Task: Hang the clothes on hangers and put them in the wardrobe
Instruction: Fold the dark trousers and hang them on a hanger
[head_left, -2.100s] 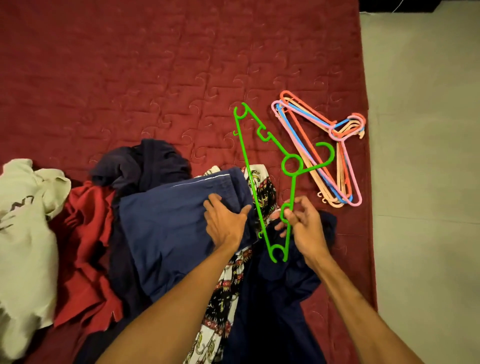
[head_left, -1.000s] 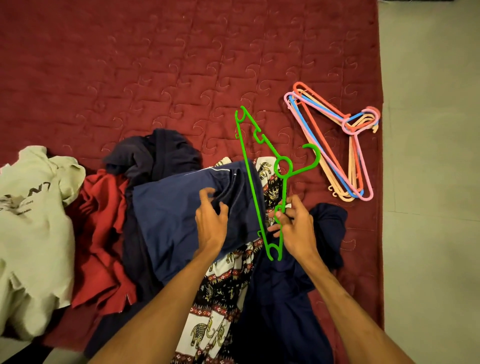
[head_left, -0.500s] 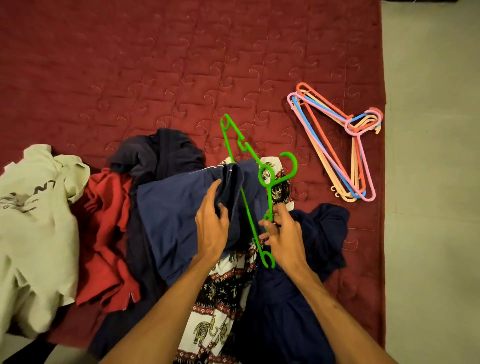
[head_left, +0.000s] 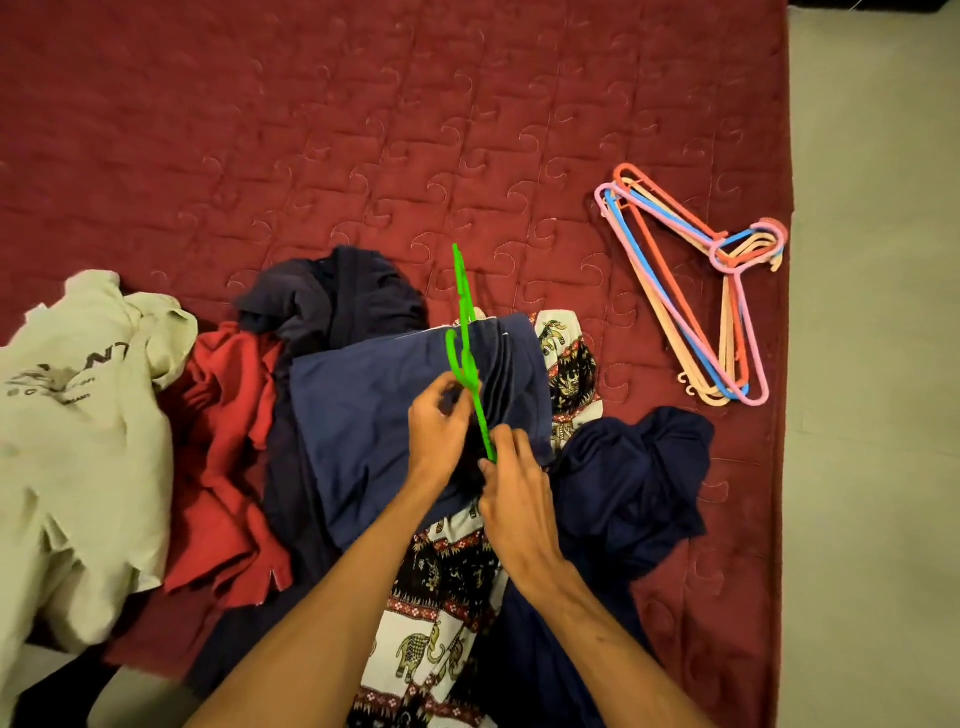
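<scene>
Right hand pinches the green hanger, now swung edge-on toward 12 o'clock, likely entering the blue garment that the left hand grips.

Green hanger glossy plastic; bedspread quilted matt cloth; navy garment soft cloth.

A bed under a dark red quilted cover fills the view. A bundle of coloured hangers lies flat on it between 2 and 3 o'clock, near the bed's edge. A cream garment sprawls at 9 o'clock, a red garment just beside it. A navy garment lies crumpled at 4 o'clock, and an elephant-print cloth shows near the centre.
</scene>
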